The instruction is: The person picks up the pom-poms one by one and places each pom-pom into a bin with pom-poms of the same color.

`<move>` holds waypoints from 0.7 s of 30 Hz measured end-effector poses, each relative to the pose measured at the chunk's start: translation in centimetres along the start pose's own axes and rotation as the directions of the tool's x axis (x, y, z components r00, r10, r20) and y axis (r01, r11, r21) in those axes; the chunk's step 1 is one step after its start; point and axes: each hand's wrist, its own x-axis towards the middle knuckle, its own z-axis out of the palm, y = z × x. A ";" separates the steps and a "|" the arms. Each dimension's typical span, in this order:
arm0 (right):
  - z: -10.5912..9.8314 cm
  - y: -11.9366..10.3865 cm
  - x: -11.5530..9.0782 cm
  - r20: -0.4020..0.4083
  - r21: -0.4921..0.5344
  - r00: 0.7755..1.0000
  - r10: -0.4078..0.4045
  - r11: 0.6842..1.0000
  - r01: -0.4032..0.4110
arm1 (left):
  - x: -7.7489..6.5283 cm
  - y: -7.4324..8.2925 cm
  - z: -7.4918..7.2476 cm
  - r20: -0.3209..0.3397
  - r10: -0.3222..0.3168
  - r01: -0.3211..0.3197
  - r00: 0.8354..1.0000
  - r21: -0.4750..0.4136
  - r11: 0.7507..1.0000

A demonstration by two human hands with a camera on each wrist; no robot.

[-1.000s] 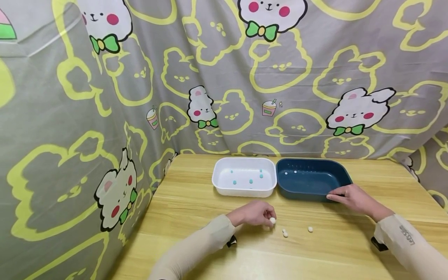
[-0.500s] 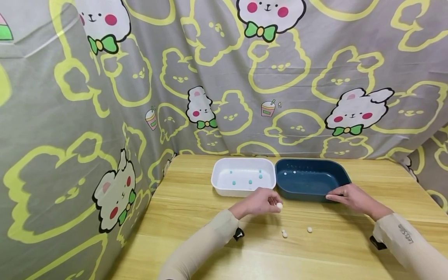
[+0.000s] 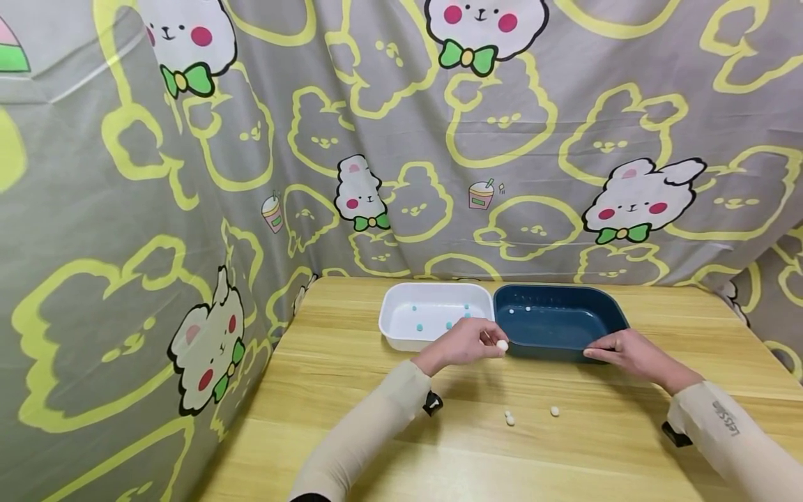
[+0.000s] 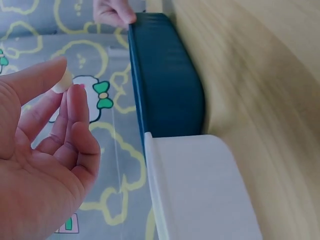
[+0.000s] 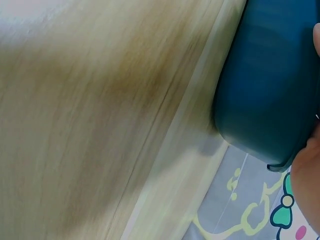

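Observation:
Between thumb and fingertips, my left hand (image 3: pixel 465 341) pinches a small white ball (image 3: pixel 502 345), held near the front left corner of the dark blue tub (image 3: pixel 558 350). The same white ball (image 4: pixel 63 82) shows clearly in the left wrist view. My right hand (image 3: pixel 630 354) grips the front right rim of the blue tub, which has two small white pieces (image 3: pixel 519 309) inside. A white tub (image 3: pixel 401 341) adjoins it on the left and has several turquoise bits in it, some hidden behind my left hand.
On the wooden table (image 3: pixel 351 404), nearer the person, lie two touching white pieces (image 3: pixel 509 419) and a single white piece (image 3: pixel 555 411). A patterned curtain (image 3: pixel 401 139) hangs behind the tubs and along the left side.
My left hand has lifted the white ball off the table and carried it forward and slightly right, towards the blue tub. The right hand has kept its place on the rim.

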 end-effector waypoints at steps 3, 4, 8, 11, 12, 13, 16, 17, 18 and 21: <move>0.0 0.0 0.0 0.003 -0.004 1.000 0.000 1.000 0.000 | 0.3 0.2 -0.3 -0.010 -0.027 0.027 1.000 -0.002 1.000; 0.0 0.1 0.0 0.003 -0.007 1.000 -0.001 1.000 0.001 | 0.5 0.3 -0.4 -0.010 -0.037 0.037 0.999 -0.001 0.999; 0.0 0.1 0.0 0.008 -0.004 1.000 -0.006 1.000 0.006 | 1.2 0.4 -0.7 -0.009 -0.059 0.059 0.998 -0.014 0.998; 0.0 0.1 -0.1 0.007 0.007 1.000 -0.012 1.000 0.012 | 1.8 0.5 -1.1 -0.007 -0.065 0.065 0.998 -0.011 0.998; 0.0 0.1 -0.1 0.006 0.009 1.000 -0.014 1.000 0.014 | 2.0 0.6 -1.2 -0.005 -0.067 0.067 0.998 -0.007 0.998; 0.0 0.1 0.0 0.006 0.010 1.000 -0.015 1.000 0.015 | 2.2 0.7 -1.3 -0.006 -0.067 0.068 0.998 0.002 0.998; 0.0 0.0 0.0 0.007 0.012 1.000 -0.009 1.000 0.009 | 2.7 0.9 -1.7 -0.009 -0.076 0.076 0.997 0.029 0.997; -0.1 0.0 0.0 0.009 0.013 1.000 -0.004 1.000 0.004 | 2.8 1.0 -1.8 -0.009 -0.078 0.078 0.997 0.039 0.996; -0.1 0.0 0.0 0.012 0.014 1.000 0.001 1.000 -0.001 | 3.0 1.0 -1.9 -0.010 -0.078 0.079 0.997 0.045 0.996; -0.1 -0.1 0.0 0.020 0.020 1.000 0.013 1.000 -0.014 | 3.5 1.0 -2.1 -0.012 -0.077 0.078 0.997 0.054 0.995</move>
